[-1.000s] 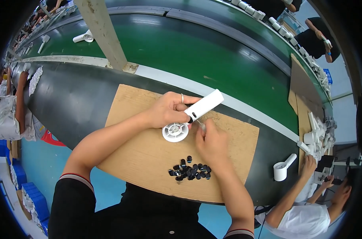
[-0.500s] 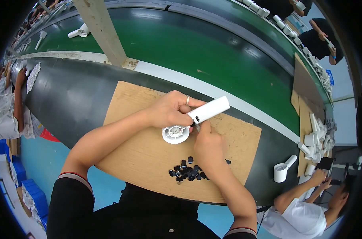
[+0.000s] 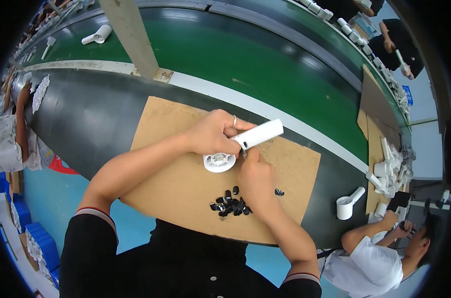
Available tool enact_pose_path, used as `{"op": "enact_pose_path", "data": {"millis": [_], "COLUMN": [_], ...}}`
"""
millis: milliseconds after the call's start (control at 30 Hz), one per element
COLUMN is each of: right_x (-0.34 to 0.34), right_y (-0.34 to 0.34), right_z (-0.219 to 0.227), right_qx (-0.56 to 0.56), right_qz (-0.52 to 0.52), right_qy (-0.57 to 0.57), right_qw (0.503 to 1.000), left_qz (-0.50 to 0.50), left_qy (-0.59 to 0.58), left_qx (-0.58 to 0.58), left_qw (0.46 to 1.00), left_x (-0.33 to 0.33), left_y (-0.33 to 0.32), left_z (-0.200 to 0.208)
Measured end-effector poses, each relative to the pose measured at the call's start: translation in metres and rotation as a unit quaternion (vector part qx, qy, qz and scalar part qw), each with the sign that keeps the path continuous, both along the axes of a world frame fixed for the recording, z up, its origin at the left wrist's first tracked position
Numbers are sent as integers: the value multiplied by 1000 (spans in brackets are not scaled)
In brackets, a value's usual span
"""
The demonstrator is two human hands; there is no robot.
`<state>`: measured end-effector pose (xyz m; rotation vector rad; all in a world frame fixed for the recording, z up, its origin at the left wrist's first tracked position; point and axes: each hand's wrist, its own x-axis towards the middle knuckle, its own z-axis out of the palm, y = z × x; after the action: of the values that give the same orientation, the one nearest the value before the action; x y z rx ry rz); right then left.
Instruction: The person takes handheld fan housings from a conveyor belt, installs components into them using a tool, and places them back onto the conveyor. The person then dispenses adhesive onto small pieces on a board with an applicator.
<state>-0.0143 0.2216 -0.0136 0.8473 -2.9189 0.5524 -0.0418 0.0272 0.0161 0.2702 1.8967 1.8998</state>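
Note:
My left hand (image 3: 211, 133) is wrapped round a white handheld fan body (image 3: 261, 133), its handle slanting up to the right. A small dark slot shows on the handle, and the round spoked head (image 3: 219, 163) hangs below my left fingers. Just under the handle, my right hand (image 3: 257, 181) is closed in a pinch near the joint of handle and head. What its fingertips hold is mostly hidden and too small to name. Beside the right wrist lies a pile of small black caps (image 3: 229, 205), with a couple of stray ones (image 3: 279, 192) on the other side.
Beneath everything is a brown board (image 3: 175, 184) on a dark bench. Beyond runs a green conveyor belt (image 3: 210, 54) with a post (image 3: 131, 39) at its edge. Another white fan body (image 3: 345, 207) stands right, near a heap of white parts (image 3: 386, 169). A co-worker (image 3: 374, 253) sits at lower right.
The whole view has shifted slightly. Both hands keep their place at the fan body, the right fingertips still against it. A person at upper right has lowered a white part.

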Motion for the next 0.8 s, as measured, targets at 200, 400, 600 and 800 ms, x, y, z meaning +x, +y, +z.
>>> {"op": "enact_pose_path", "data": {"millis": [200,400,600,800], "right_x": [-25,-19,-18,-37], "right_y": [10,-4,-15,5], "right_z": [13,4,-4,30], "right_qx": [-359,-443,-474,-358], "right_qz": [11,-46,-51,-50], "right_qy": [-352,-330,-323,-230], "right_qw": [864,832,817,904], "left_qz": [42,88,49,148], "left_qy": [15,96,22,-2], "left_qx": [58,-18,-27,168], "left_qw": [997,991,998,975], "left_x": [7,4,12,6], "left_y": [-4,7,7,15], "left_z": [-11,-19,-4,-29]}}
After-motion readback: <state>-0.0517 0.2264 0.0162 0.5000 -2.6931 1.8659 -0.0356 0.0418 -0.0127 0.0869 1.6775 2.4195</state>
